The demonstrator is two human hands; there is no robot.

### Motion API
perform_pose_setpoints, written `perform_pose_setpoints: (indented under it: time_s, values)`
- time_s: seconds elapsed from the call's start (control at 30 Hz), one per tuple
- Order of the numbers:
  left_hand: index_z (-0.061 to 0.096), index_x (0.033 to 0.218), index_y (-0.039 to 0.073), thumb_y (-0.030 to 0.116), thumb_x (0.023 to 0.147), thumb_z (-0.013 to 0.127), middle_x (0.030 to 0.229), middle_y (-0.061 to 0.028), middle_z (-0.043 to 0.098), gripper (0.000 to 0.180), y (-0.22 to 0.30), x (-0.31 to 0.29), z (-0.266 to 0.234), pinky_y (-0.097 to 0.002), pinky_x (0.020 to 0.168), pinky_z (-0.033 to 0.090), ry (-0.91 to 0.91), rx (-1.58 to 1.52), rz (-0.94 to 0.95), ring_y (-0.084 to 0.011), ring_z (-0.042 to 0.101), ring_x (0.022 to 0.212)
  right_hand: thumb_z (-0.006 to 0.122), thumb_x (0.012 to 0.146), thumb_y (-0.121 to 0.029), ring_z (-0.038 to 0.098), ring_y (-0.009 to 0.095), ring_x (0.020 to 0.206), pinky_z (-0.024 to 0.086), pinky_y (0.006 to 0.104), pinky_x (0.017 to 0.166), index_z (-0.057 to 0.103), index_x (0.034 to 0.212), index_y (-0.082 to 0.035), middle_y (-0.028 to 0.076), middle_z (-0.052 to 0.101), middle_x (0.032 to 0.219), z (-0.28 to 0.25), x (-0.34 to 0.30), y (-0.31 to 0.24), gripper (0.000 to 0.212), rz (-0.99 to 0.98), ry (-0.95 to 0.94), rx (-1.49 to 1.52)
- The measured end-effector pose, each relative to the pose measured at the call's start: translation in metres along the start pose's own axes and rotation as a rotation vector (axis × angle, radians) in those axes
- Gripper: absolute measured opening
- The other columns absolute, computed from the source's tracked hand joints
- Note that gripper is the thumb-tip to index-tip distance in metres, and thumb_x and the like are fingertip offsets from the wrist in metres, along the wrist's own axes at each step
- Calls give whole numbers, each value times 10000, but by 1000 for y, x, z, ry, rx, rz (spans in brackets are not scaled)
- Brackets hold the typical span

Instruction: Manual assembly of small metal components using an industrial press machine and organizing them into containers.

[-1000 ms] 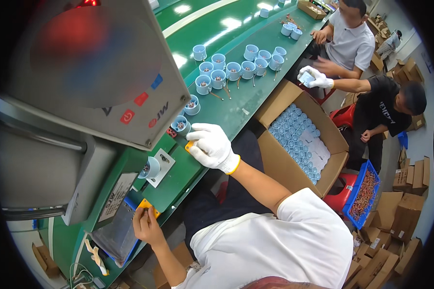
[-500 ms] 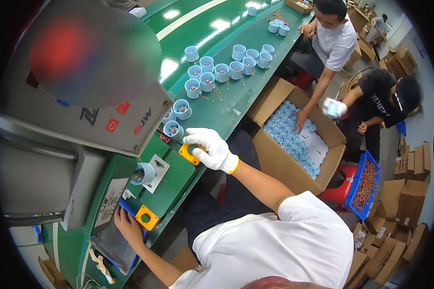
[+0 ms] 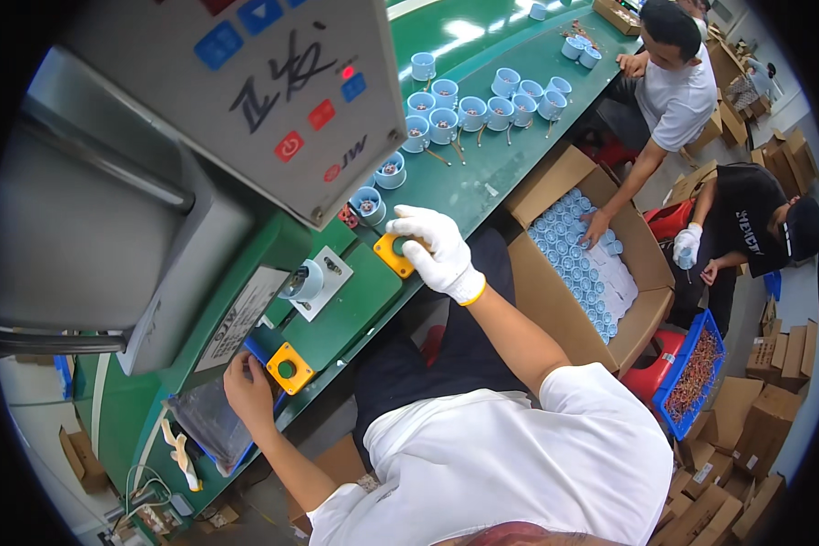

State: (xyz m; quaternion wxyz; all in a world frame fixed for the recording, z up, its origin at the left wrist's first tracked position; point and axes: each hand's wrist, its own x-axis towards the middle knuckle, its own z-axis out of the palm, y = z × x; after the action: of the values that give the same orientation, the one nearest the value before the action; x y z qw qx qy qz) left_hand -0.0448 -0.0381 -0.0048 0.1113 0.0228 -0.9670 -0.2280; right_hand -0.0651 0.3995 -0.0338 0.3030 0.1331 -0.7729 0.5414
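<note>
Green workbench point(image 3: 460, 187); one blue cup point(image 3: 308, 280) is beside the machine point(image 3: 91, 218), at the left.

Right hand point(image 3: 439, 253), gloved, lies over the far yellow button box point(image 3: 394, 260), thumb spread from fingers; left hand point(image 3: 248, 389), bare, is beside the near yellow button box point(image 3: 289, 368), fingers bent, and I cannot tell if they hold something. An accidental press might start the machine while the cup sits crooked, and damage it.

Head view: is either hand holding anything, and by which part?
Right hand: open at the farther yellow button box, no hold visible. Left hand: cannot be told.
</note>
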Motion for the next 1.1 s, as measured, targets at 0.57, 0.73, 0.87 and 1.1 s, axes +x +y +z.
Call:
perform_pose_setpoints:
  time_s: [0.57, 0.73, 0.87, 1.1]
  values:
    - [739, 1074, -41, 35, 996, 707, 939, -164, 698, 113, -1, -6, 13, -399, 759, 547, -4, -72, 33, -318, 686, 799, 890, 680, -94, 697, 401, 838, 558, 462, 719, 630, 1379, 30, 162, 685, 886, 86, 74, -112, 757, -151, -39, 108]
    - [742, 1065, -43, 32, 992, 710, 944, -162, 703, 110, -6, -14, 12, -407, 752, 549, 10, -82, 22, -319, 688, 785, 861, 675, -197, 664, 365, 690, 522, 448, 606, 725, 948, -68, 100, 680, 833, 68, 96, -104, 332, -457, -26, 35]
    - [746, 1061, -40, 41, 990, 713, 941, -160, 703, 112, -12, -14, 15, -411, 742, 545, 46, -77, 38, -314, 684, 778, 811, 882, -118, 764, 316, 837, 581, 380, 774, 740, 904, -54, 117, 794, 957, 22, 116, -51, 98, -212, 146, 100]
    - [745, 1059, -37, 52, 986, 720, 932, -157, 693, 118, 1, -8, 14, -410, 728, 533, 17, -105, 51, -313, 668, 768, 647, 969, -257, 704, 402, 827, 582, 439, 786, 758, 1049, -13, 204, 762, 943, 22, 240, 104, 280, -141, -204, -180]
